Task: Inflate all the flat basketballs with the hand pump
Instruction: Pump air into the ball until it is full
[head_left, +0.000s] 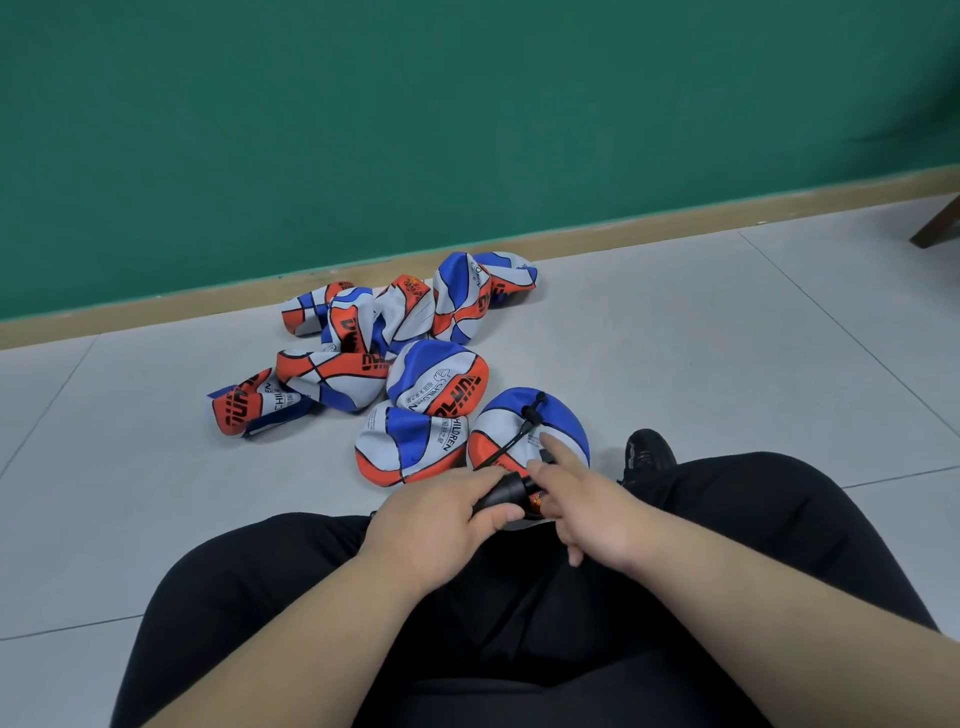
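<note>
The black hand pump (506, 491) is gripped by the left hand (447, 514), fingers and thumb curled round its barrel, just above the lap. The right hand (597, 506) is held beside it with nothing grasped, its index finger stretched forward over the nearest flat basketball (569, 428); contact cannot be told. The pump's thin black hose (521, 434) is laid across that ball, which is set on the tiled floor (727, 364) beside the heap of flat basketballs (363, 338)
</note>
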